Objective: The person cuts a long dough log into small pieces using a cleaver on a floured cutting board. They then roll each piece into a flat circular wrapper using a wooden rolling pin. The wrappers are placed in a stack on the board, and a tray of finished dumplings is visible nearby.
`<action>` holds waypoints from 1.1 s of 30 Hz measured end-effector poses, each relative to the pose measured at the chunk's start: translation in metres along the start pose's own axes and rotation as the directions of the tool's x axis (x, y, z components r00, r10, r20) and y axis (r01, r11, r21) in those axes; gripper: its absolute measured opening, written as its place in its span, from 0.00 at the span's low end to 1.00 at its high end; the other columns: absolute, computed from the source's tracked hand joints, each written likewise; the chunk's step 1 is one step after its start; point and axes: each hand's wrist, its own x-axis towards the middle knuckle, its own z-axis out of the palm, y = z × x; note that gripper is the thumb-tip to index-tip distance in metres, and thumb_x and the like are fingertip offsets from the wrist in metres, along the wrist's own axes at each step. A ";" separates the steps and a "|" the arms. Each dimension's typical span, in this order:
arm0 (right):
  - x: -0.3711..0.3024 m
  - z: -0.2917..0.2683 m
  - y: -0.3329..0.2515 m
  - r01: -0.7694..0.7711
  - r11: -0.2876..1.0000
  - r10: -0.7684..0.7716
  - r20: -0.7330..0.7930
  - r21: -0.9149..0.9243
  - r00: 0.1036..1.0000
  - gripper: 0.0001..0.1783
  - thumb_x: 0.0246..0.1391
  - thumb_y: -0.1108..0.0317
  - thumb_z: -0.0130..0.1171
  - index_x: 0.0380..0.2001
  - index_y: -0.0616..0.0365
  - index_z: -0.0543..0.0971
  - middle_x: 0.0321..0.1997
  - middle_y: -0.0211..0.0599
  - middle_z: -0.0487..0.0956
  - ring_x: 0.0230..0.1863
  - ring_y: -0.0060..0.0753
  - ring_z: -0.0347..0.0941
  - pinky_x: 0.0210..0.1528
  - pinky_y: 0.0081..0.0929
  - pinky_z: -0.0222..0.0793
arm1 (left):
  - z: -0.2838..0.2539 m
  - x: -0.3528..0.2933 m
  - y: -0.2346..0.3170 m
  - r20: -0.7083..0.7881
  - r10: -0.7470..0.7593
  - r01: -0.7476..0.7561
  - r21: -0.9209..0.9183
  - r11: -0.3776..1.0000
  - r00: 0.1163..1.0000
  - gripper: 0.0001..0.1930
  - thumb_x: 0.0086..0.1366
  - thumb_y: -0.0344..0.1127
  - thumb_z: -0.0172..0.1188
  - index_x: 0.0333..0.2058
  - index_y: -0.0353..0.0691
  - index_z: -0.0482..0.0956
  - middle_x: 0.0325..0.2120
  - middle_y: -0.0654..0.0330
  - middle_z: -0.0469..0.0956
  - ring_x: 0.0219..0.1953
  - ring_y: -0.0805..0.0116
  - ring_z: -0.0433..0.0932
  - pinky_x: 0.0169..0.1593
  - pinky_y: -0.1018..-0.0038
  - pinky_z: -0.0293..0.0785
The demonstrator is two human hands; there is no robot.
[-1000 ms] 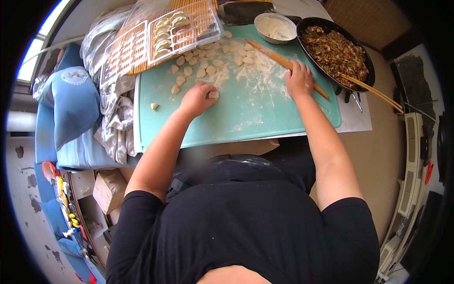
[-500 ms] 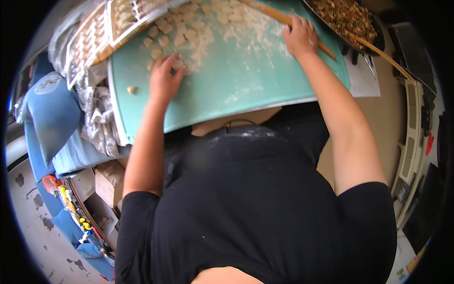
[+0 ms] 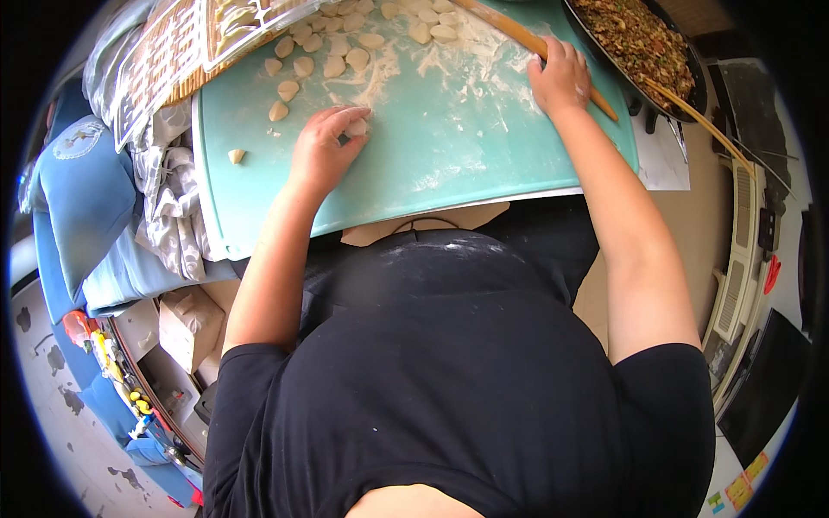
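My left hand is closed around a small pale piece of dough, partly hidden by the fingers, low over the green mat. My right hand grips a wooden rolling pin near its right end; the pin lies slantwise on the mat. Several flattened dough pieces are spread over the far part of the mat, beyond my left hand. One lone piece rests near the left edge. White flour is scattered between the hands.
A dark pan of chopped filling stands at the far right, chopsticks resting across its rim. White gridded trays lie at the far left beside a patterned grey cloth. A blue cushion is left of the mat.
My left hand has moved to the right and slightly nearer, away from the spread dough pieces, with a dough piece in its fingers. The right hand stays on the rolling pin, moved only slightly.
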 end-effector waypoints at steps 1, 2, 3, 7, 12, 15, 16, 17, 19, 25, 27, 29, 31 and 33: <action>0.000 -0.001 0.000 -0.004 1.000 0.004 0.006 -0.002 1.000 0.22 0.51 0.58 0.50 0.51 0.48 0.72 0.53 0.35 0.71 0.56 0.42 0.64 0.58 0.40 0.59 | -0.001 -0.001 0.001 -0.014 0.006 -0.006 0.034 0.999 1.000 0.15 0.50 0.28 0.65 0.39 0.41 0.80 0.39 0.58 0.78 0.41 0.61 0.76 0.44 0.71 0.73; 0.000 -0.001 -0.001 -0.009 1.000 0.009 0.011 -0.002 1.000 0.23 0.51 0.58 0.51 0.51 0.48 0.71 0.53 0.34 0.71 0.56 0.42 0.64 0.58 0.40 0.59 | -0.003 -0.002 0.001 -0.026 0.014 -0.012 0.069 0.998 1.000 0.15 0.50 0.28 0.66 0.40 0.40 0.80 0.38 0.58 0.78 0.40 0.63 0.77 0.42 0.72 0.74; 0.000 -0.001 -0.001 -0.007 1.000 0.007 0.012 0.003 1.000 0.23 0.51 0.58 0.51 0.51 0.48 0.71 0.54 0.35 0.71 0.56 0.42 0.64 0.58 0.40 0.59 | -0.004 -0.003 0.001 0.004 -0.021 0.021 0.012 1.000 1.000 0.15 0.50 0.27 0.66 0.40 0.40 0.80 0.39 0.58 0.78 0.39 0.63 0.77 0.42 0.72 0.74; 0.001 -0.002 -0.002 -0.012 1.000 0.012 0.025 0.009 1.000 0.23 0.50 0.58 0.51 0.51 0.49 0.71 0.54 0.35 0.71 0.56 0.42 0.63 0.58 0.40 0.59 | -0.011 -0.007 0.008 0.075 -0.075 0.078 -0.038 0.996 0.994 0.16 0.50 0.26 0.66 0.40 0.40 0.80 0.42 0.57 0.76 0.38 0.63 0.77 0.42 0.72 0.74; 0.001 -0.004 -0.002 -0.013 1.000 0.013 0.028 0.009 1.000 0.23 0.51 0.58 0.51 0.51 0.49 0.71 0.54 0.35 0.71 0.56 0.41 0.63 0.59 0.40 0.59 | -0.019 0.000 0.007 0.154 -0.105 0.106 0.005 0.994 0.982 0.17 0.52 0.31 0.65 0.43 0.42 0.78 0.46 0.55 0.74 0.45 0.58 0.74 0.48 0.67 0.71; 0.001 -0.002 -0.003 -0.014 1.000 0.014 0.030 0.015 0.999 0.23 0.51 0.58 0.51 0.51 0.49 0.71 0.54 0.35 0.71 0.56 0.41 0.63 0.59 0.40 0.58 | -0.015 0.011 0.019 0.021 -0.061 0.058 0.108 0.992 0.998 0.19 0.57 0.38 0.61 0.48 0.45 0.75 0.50 0.53 0.71 0.54 0.51 0.66 0.56 0.61 0.62; 0.001 -0.002 -0.003 -0.020 1.000 0.020 0.035 0.010 0.999 0.23 0.51 0.58 0.51 0.51 0.49 0.71 0.54 0.35 0.71 0.56 0.41 0.63 0.59 0.40 0.58 | -0.006 0.024 0.019 -0.026 -0.042 0.046 0.153 0.987 0.999 0.21 0.58 0.41 0.59 0.51 0.46 0.72 0.53 0.52 0.68 0.57 0.49 0.62 0.60 0.58 0.58; 0.002 -0.001 -0.002 -0.027 1.000 0.027 0.039 0.005 0.999 0.23 0.51 0.58 0.51 0.51 0.49 0.71 0.53 0.35 0.71 0.56 0.41 0.63 0.59 0.40 0.58 | 0.002 0.035 0.018 -0.074 -0.020 0.034 0.199 0.979 0.997 0.23 0.60 0.43 0.56 0.54 0.47 0.70 0.56 0.51 0.65 0.60 0.48 0.59 0.63 0.55 0.53; 0.000 -0.003 -0.002 -0.025 1.000 0.025 0.043 0.009 0.999 0.23 0.51 0.58 0.51 0.51 0.49 0.71 0.53 0.35 0.71 0.56 0.42 0.63 0.59 0.40 0.58 | 0.025 0.041 0.010 -0.090 0.047 -0.002 0.446 0.895 0.995 0.26 0.64 0.45 0.50 0.59 0.47 0.63 0.61 0.50 0.56 0.64 0.46 0.50 0.65 0.53 0.43; -0.003 -0.001 0.003 -0.007 1.000 0.006 0.049 0.020 0.999 0.24 0.50 0.57 0.51 0.51 0.49 0.71 0.54 0.34 0.70 0.56 0.42 0.63 0.58 0.41 0.59 | 0.028 0.035 -0.004 0.070 0.016 -0.052 0.553 0.832 0.997 0.31 0.66 0.49 0.44 0.65 0.52 0.52 0.67 0.50 0.39 0.68 0.42 0.36 0.66 0.48 0.31; 0.000 -0.001 0.003 -0.011 1.000 0.011 0.042 0.011 0.999 0.24 0.50 0.57 0.51 0.51 0.49 0.70 0.54 0.35 0.70 0.56 0.42 0.63 0.58 0.42 0.59 | 0.028 0.039 -0.003 0.086 0.000 -0.049 0.573 0.818 0.996 0.31 0.66 0.50 0.44 0.65 0.52 0.51 0.67 0.50 0.39 0.68 0.42 0.36 0.66 0.47 0.31; -0.002 -0.003 0.001 -0.014 1.000 0.014 0.046 0.004 0.999 0.24 0.50 0.57 0.51 0.51 0.49 0.70 0.54 0.35 0.70 0.56 0.42 0.63 0.58 0.42 0.59 | 0.031 0.035 0.001 0.081 -0.018 -0.033 0.585 0.810 0.997 0.31 0.65 0.50 0.44 0.65 0.52 0.51 0.67 0.51 0.40 0.68 0.42 0.37 0.66 0.47 0.32; -0.001 -0.001 0.000 -0.008 1.000 0.007 0.041 0.010 0.999 0.24 0.50 0.57 0.51 0.51 0.49 0.70 0.54 0.35 0.70 0.56 0.42 0.63 0.58 0.42 0.59 | 0.032 0.036 0.004 0.080 -0.040 -0.015 0.585 0.811 0.996 0.31 0.65 0.50 0.45 0.65 0.52 0.51 0.68 0.51 0.40 0.68 0.43 0.37 0.66 0.47 0.33; -0.001 -0.002 -0.001 -0.008 1.000 0.008 0.047 0.007 0.999 0.24 0.50 0.58 0.51 0.51 0.49 0.70 0.53 0.36 0.70 0.57 0.42 0.63 0.58 0.42 0.59 | 0.028 0.038 0.008 0.078 -0.059 0.004 0.570 0.822 0.995 0.31 0.65 0.50 0.45 0.65 0.52 0.52 0.67 0.51 0.40 0.68 0.44 0.37 0.66 0.47 0.34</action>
